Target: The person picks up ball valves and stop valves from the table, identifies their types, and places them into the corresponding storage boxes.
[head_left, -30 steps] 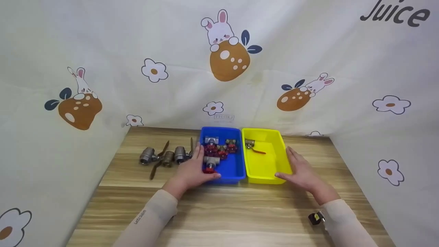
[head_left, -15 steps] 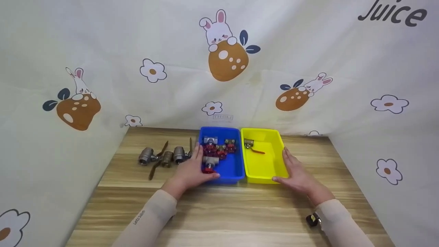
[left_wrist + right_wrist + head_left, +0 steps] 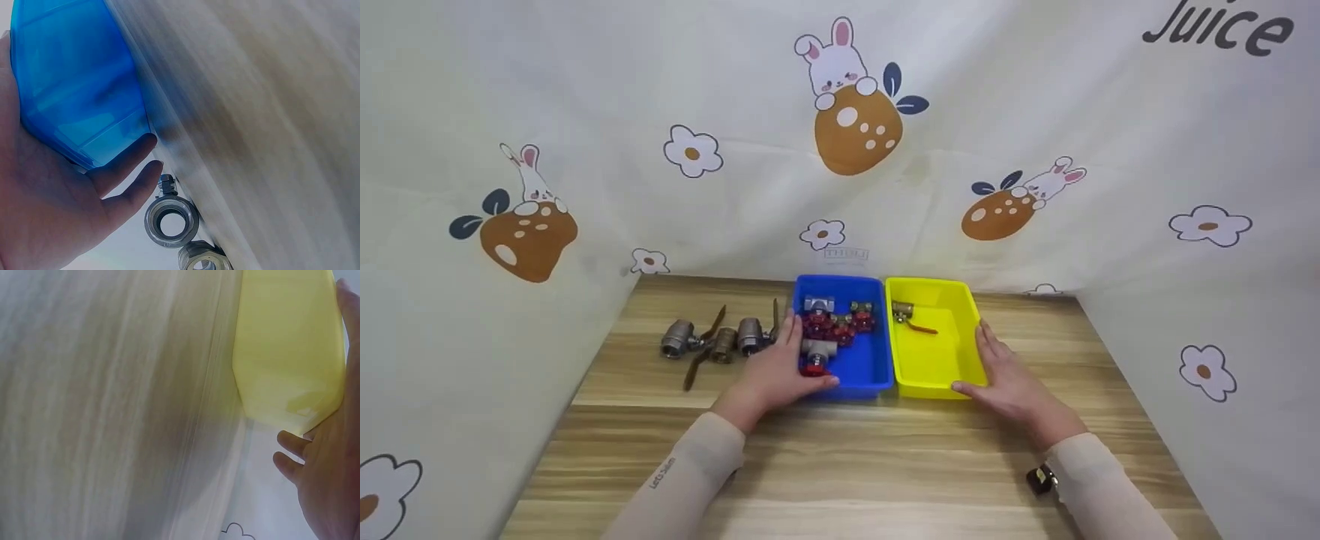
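Two plastic bins stand side by side on the wooden table in the head view, a blue bin [image 3: 866, 367] and a yellow bin [image 3: 949, 360]. My left hand [image 3: 765, 379] lies along the blue bin's left side, fingers extended, thumb over the front rim. My right hand [image 3: 1016, 386] touches the yellow bin's right side the same way, thumb at the front corner. Several valves with red handwheels [image 3: 817, 367] lie in the blue bin; one lever valve [image 3: 903, 311] lies in the yellow one. Both wrist views show a palm against a bin wall, the blue wall [image 3: 73, 79] and the yellow wall [image 3: 289, 343].
Left of the blue bin lie larger metal lever valves [image 3: 679, 339], one partly behind my left hand. A valve's round opening [image 3: 171, 222] shows below my fingers in the left wrist view. A printed cloth backdrop [image 3: 750, 217] rises behind and beside the table [image 3: 855, 465].
My right hand has shifted slightly left, closer against the yellow bin. My left hand keeps its place on the blue bin, and the valves lie as before. The head view has shifted a little.
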The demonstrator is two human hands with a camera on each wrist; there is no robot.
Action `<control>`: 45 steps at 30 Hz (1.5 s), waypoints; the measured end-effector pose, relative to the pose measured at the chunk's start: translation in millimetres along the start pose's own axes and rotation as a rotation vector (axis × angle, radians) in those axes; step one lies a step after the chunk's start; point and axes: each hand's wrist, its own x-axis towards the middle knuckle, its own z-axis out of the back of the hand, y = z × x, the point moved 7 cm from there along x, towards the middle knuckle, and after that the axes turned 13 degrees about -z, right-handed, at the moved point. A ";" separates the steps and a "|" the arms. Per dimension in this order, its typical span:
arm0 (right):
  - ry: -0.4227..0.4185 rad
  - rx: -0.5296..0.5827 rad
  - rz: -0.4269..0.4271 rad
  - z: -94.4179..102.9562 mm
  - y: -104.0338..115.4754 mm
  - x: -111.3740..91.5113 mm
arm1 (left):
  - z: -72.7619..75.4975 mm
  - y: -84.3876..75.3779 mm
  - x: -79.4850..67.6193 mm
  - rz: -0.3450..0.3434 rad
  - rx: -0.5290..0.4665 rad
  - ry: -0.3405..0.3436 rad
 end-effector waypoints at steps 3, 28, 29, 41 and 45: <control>0.005 -0.001 -0.004 -0.1 0.2 0.2 | 0.7 0.3 -1.0 0.013 0.003 0.011; 0.039 0.010 -0.019 -3.6 -0.1 0.3 | 18.6 0.4 -3.3 -0.049 0.035 -0.064; 0.040 0.019 -0.022 -3.4 -0.3 0.6 | 22.2 1.1 -3.8 -0.055 0.040 -0.090; 0.061 0.016 -0.040 -4.5 -2.2 1.4 | 76.2 33.5 -24.3 -0.012 0.050 -0.280; 0.062 0.021 -0.043 -4.2 -2.4 1.3 | 89.4 48.9 -31.7 0.005 0.051 -0.283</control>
